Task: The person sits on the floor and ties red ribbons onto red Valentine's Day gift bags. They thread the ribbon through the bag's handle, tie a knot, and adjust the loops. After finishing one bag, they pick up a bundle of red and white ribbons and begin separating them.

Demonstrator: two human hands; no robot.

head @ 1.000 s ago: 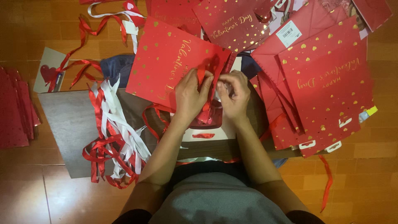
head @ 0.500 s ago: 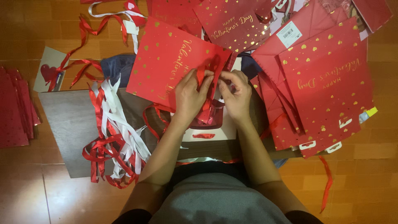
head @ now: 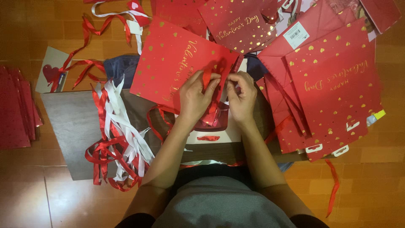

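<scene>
Red ribbon point(head: 209, 80), a short strip, sits just above the centre of the view, pinched at the right edge of a red gift bag point(head: 179, 67) with gold hearts that lies flat at about 11 o'clock from the hands. Left to right: at 9 o'clock, a stack of red bags point(head: 17, 112) on the wooden floor point(head: 33, 198); next, a heap of red and white ribbons point(head: 120, 139) on the grey worktop point(head: 69, 126). The left hand point(head: 194, 99) is closed with fingertips gripping the red ribbon; the right hand point(head: 242, 95), just beside it and nearly touching, is curled shut on the bag edge and ribbon end. Below the hands, at 6 o'clock, lies a white card point(head: 211, 137). At 3 o'clock, overlapping red gift bags point(head: 333, 88) fan out.
</scene>
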